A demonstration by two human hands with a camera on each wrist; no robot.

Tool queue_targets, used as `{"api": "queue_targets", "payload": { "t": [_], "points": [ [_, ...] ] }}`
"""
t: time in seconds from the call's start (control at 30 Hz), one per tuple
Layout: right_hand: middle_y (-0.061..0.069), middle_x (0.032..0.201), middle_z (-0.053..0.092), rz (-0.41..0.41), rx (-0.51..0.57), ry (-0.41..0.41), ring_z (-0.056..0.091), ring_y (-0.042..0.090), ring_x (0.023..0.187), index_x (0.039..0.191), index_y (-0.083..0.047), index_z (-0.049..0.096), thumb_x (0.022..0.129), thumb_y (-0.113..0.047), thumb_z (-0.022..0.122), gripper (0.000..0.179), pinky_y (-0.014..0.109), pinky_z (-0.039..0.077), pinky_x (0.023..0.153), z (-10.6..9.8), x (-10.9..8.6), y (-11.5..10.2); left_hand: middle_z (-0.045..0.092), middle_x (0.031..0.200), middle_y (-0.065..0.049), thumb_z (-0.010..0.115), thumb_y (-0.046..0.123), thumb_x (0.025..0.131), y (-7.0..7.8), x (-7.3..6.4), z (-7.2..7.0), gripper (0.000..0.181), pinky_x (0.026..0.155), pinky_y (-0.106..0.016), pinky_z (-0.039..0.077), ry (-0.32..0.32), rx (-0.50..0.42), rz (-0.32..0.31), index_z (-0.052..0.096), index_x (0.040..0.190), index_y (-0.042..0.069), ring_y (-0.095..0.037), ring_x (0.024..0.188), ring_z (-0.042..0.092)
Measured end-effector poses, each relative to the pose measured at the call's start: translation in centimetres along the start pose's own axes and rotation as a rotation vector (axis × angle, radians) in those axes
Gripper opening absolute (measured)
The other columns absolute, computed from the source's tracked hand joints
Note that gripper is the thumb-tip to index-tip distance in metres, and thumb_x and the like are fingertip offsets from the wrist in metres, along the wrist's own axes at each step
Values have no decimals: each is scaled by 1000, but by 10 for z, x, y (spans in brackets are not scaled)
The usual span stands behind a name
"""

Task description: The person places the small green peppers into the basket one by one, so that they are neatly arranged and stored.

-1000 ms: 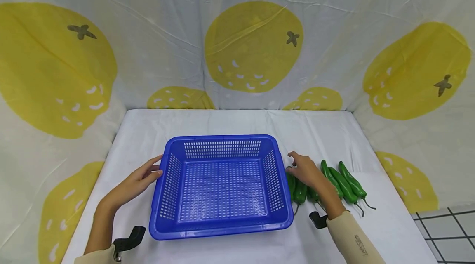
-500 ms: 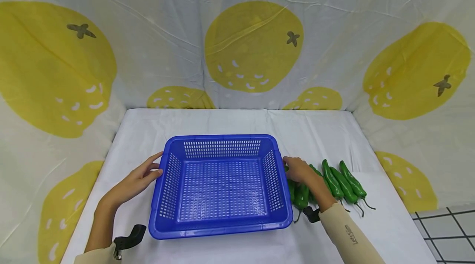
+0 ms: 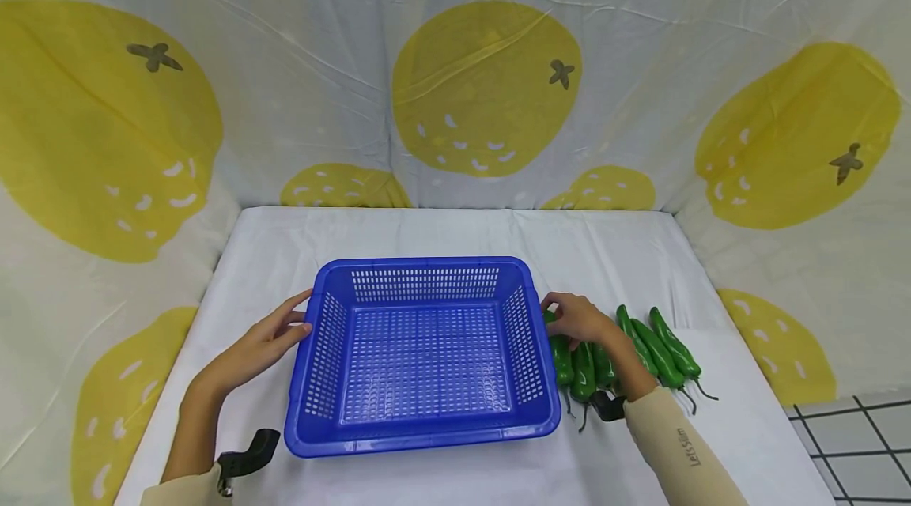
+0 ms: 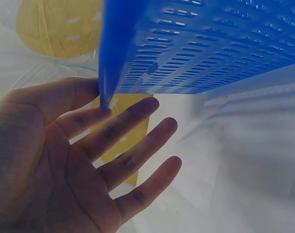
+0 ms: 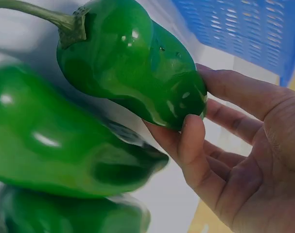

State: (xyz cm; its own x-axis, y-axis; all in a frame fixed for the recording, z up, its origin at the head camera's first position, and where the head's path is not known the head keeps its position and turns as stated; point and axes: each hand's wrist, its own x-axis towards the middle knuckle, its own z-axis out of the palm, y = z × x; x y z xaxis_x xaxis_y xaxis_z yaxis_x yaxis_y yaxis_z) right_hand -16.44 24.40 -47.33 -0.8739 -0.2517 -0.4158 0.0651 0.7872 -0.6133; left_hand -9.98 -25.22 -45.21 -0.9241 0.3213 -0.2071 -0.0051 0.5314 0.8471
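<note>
A blue plastic basket (image 3: 427, 368) with slotted walls sits in the middle of the white-covered table. My left hand (image 3: 259, 348) is at its left side, thumb and index fingertip touching the outer rim. In the left wrist view, the other fingers (image 4: 137, 153) are spread and nearly straight below the rim. Right of the basket, my right hand (image 3: 580, 320) pinches the tip end of a green pepper (image 5: 120, 58) between thumb and fingers. Its stem points away from the palm. Another green pepper (image 5: 55, 141) lies close beside it, not held.
Several green peppers (image 3: 662, 356) lie in a row on the table (image 3: 455, 233) to the right of the basket, stems toward the person. My right forearm partly covers the row. A lemon-print cloth (image 3: 491, 87) hangs around the back and sides.
My right hand lowered leftward onto the peppers beside the basket, took hold of one, then rose slightly. The nearby peppers shifted a little. My left hand and the basket stayed in place.
</note>
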Motion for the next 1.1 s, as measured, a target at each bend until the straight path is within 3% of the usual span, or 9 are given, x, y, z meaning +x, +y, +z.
{"api": "queue_targets", "payload": {
  "t": [0.27,0.57,1.1],
  "points": [
    [19,91,54,-80,-10,28,58,23,49,115,-3,53,81,-17,69,40,41,53,49,-32,-7,-17,44,131,-24,44,32,97,-2,1,1,60,91,-65,34,-10,-48,1,14,147,20,-39,113,49],
    [22,98,54,-140,-28,69,59,20,50,114,-5,53,82,-18,67,37,34,52,50,-62,-7,-47,43,133,-24,44,30,97,-3,0,2,60,92,-64,33,-9,-107,1,14,147,22,-39,114,50],
    [22,106,55,-183,-50,59,62,21,58,117,-9,54,82,-19,68,39,31,53,52,-66,1,-100,41,134,-23,45,30,96,-7,1,4,60,93,-57,37,3,-168,13,14,147,21,-38,115,49]
  ]
}}
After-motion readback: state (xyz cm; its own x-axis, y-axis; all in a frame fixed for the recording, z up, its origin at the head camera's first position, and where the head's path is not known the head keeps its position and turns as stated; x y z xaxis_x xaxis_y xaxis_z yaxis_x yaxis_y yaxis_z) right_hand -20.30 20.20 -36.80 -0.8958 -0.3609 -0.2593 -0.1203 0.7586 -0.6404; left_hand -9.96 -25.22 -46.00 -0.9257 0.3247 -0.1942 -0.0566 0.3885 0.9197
